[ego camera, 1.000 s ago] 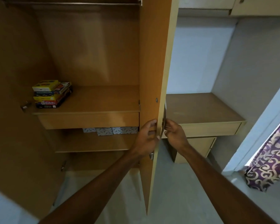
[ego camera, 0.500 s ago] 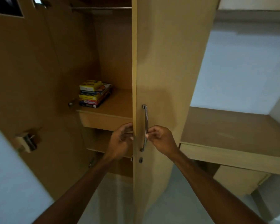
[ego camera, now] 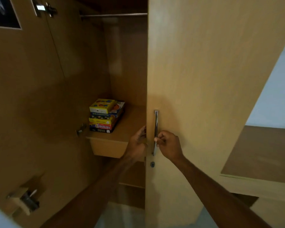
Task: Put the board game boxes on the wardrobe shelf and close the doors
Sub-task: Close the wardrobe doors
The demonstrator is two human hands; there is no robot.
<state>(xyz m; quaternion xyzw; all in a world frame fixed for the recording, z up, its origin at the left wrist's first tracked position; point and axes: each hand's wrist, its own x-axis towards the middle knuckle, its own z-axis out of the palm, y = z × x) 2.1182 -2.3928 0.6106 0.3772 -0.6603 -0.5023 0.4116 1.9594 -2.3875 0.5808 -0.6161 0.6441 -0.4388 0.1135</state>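
A stack of several board game boxes (ego camera: pixel 105 116) lies on the wardrobe shelf (ego camera: pixel 127 129), a yellow box on top. The right wardrobe door (ego camera: pixel 204 79) stands nearly flat to me, covering the right half of the shelf. My right hand (ego camera: pixel 169 144) pinches the door's metal bar handle (ego camera: pixel 155 132) near its lower part. My left hand (ego camera: pixel 137 143) rests with its fingers on the door's left edge, just beside the handle. The left door (ego camera: pixel 23 96) hangs open at the left.
A latch fitting (ego camera: pixel 25 201) sticks out of the left door's inner face, low down. A hanging rail (ego camera: pixel 113 14) runs across the top of the wardrobe. A wooden desk top (ego camera: pixel 262 153) adjoins the wardrobe on the right. Below the shelf sits a drawer front (ego camera: pixel 107 146).
The right door has swung from edge-on toward shut, now hiding much of the shelf. Both hands moved with it, and the view has come closer to the wardrobe.
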